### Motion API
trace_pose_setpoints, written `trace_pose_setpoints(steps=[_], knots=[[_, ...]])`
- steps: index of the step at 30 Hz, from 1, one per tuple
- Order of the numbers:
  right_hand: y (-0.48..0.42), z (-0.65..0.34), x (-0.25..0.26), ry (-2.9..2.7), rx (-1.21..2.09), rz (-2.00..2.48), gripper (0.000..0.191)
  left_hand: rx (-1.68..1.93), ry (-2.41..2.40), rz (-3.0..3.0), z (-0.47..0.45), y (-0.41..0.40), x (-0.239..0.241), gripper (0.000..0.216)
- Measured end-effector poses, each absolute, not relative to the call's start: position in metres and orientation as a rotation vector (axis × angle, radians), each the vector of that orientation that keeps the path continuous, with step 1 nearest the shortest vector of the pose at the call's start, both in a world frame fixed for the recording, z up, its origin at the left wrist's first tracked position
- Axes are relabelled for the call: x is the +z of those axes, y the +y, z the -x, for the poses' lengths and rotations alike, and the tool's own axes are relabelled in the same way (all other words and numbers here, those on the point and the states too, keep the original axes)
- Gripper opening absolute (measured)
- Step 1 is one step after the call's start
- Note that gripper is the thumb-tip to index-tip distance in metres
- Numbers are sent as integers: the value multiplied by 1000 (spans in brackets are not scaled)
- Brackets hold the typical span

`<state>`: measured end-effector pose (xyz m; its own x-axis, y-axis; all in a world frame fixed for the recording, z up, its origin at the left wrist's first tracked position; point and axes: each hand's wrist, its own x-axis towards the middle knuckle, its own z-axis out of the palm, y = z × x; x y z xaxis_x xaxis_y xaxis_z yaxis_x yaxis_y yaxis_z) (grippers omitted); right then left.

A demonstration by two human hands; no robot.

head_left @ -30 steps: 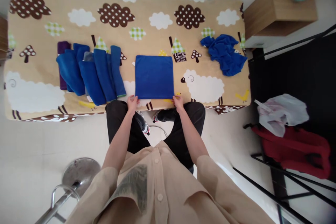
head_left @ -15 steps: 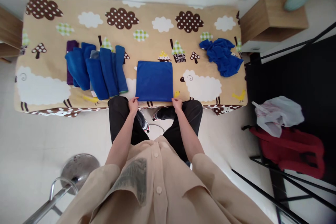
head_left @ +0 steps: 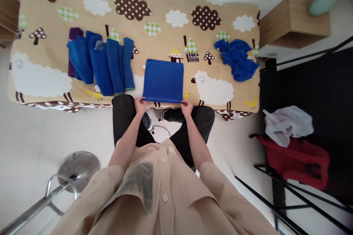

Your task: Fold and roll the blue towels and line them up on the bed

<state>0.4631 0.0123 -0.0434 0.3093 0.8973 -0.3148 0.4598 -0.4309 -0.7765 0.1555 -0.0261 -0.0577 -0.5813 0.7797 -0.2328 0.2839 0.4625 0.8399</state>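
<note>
A blue towel [head_left: 163, 80] lies spread flat on the patterned bedspread [head_left: 162, 2], with a small white tag at its upper left edge. My left hand [head_left: 140, 105] pinches its near left corner. At the near right corner, my right hand [head_left: 186, 108] is closed on the same towel. Between the two hands the near edge is drawn straight and slightly turned up. Left of this towel lie several rolled blue towels [head_left: 102, 68] and a purple one [head_left: 72, 53]. A crumpled heap of blue cloth [head_left: 239, 60] sits on the right of the bed.
A wooden box shelf [head_left: 298, 22] with a pale green vase [head_left: 325, 3] stands at the bed's right end. A red bag [head_left: 300, 159] and a white plastic bag [head_left: 289, 122] are at right, near black metal bars. A round metal stool base [head_left: 82, 167] is at lower left.
The towel's near edge, flat before, is now lifted and curled over a little between my hands. The view has tilted slightly. The other cloths lie as before.
</note>
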Motion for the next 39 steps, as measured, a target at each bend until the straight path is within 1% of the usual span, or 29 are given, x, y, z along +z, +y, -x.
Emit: trace_pose_setpoints(steps=[2, 4, 6, 9, 12, 16, 24, 30, 39], knots=[[17, -463, -47, -1224, 962, 1979, 21, 1054, 2117, -892, -153, -20, -61, 18], [23, -462, -51, -1228, 937, 1863, 16, 1089, 2103, -937, -149, -13, -65, 15], [30, -459, -58, -1179, 990, 1711, 12, 1126, 2065, -992, -146, -5, -69, 16], [38, -455, -69, -1065, 1130, 1595, 13, 1158, 1956, -998, -141, 6, -79, 16], [43, -455, -75, -1034, 1156, 1699, 16, 1143, 1868, -903, -139, 11, -89, 17], [45, -458, -73, -1095, 1116, 1856, 20, 1112, 1903, -852, -137, 11, -92, 17], [29, -459, -59, -1177, 1044, 1979, 22, 916, 1991, -876, -134, -4, -71, 14], [20, -460, -56, -1148, 1013, 2000, 29, 862, 2045, -893, -138, -12, -62, 10], [23, -462, -76, -1072, 946, 2133, 23, 819, 2132, -873, -138, -7, -80, 11]])
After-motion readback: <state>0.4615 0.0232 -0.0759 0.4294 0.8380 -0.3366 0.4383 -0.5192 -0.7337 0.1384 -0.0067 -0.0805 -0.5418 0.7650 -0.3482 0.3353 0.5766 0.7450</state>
